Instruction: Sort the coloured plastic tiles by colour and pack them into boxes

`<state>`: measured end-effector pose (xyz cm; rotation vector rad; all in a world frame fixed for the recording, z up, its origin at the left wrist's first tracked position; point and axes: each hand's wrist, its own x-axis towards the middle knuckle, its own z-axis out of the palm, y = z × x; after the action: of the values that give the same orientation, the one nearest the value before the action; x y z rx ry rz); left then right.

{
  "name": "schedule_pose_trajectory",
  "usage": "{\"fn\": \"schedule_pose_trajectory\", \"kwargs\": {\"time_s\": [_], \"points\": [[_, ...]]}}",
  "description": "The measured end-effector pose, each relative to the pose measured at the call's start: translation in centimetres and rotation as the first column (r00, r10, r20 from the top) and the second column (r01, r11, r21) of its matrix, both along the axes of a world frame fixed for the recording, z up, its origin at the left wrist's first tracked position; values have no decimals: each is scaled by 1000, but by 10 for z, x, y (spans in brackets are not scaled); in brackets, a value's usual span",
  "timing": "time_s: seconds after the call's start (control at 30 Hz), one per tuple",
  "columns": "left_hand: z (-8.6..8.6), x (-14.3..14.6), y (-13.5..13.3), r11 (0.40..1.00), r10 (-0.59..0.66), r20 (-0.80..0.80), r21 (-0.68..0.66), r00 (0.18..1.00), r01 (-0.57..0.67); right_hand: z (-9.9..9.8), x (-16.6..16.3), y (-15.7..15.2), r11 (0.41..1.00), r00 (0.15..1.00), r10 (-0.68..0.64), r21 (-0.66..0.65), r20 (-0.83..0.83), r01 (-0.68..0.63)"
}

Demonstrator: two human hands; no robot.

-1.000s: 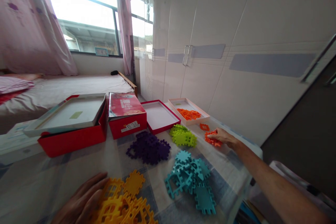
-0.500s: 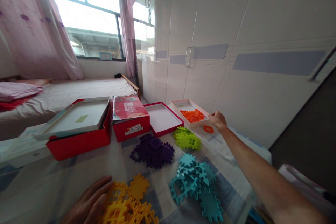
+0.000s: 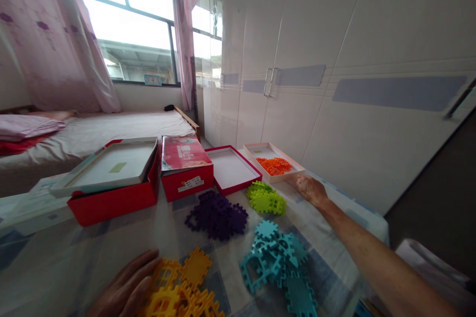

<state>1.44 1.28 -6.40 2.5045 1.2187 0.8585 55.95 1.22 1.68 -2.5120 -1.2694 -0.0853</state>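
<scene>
My left hand (image 3: 124,285) rests at the near left, fingers stretched out, against a pile of yellow notched building pieces (image 3: 186,290). At the right, my right hand (image 3: 311,189) is closed near the corner of a pale box lid (image 3: 284,177). A bit of orange shows at its fingertips, an orange building piece mostly hidden by the hand. Inside the lid lies a heap of orange building pieces (image 3: 274,166). Between my hands are piles of purple pieces (image 3: 217,215), lime green pieces (image 3: 266,199) and turquoise pieces (image 3: 277,260).
A red box (image 3: 188,178) stands at the back, beside a shallow red-rimmed lid (image 3: 238,188). To its left a red box (image 3: 115,208) carries a tilted white lid (image 3: 100,166). A checked cloth (image 3: 148,230) covers the table. A wardrobe (image 3: 293,34) and bed (image 3: 122,121) lie beyond.
My right hand has come down from the lid's corner onto the loose orange piece, which is now mostly covered. My left hand stays beside the yellow pile. The view has shifted slightly.
</scene>
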Motion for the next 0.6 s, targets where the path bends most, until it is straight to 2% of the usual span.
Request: {"fn": "schedule_pose_trajectory", "kwargs": {"time_s": [0.17, 0.27, 0.37, 0.43, 0.5, 0.6], "points": [[8, 9, -8, 998, 66, 18, -13, 998, -66, 22, 15, -1, 996, 995, -57, 61, -87, 62], [12, 12, -10, 997, 77, 21, -8, 997, -77, 39, 12, 21, 990, 990, 11, 143, -137, 9], [13, 11, -9, 999, 44, 15, 5, 999, -44, 55, -9, 47, 971, 991, 98, 228, -91, -75], [13, 11, -7, 999, 40, 11, 5, 999, -40, 61, -33, 59, 954, 984, 173, 252, -31, -160], [12, 10, -7, 999, 38, 2, 4, 999, -38, 61, -64, 65, 923, 951, 308, 234, 24, -304], [10, 10, -6, 999, 46, 5, 18, 999, -46, 53, -115, 66, 814, 822, 566, 122, 59, -568]]}}
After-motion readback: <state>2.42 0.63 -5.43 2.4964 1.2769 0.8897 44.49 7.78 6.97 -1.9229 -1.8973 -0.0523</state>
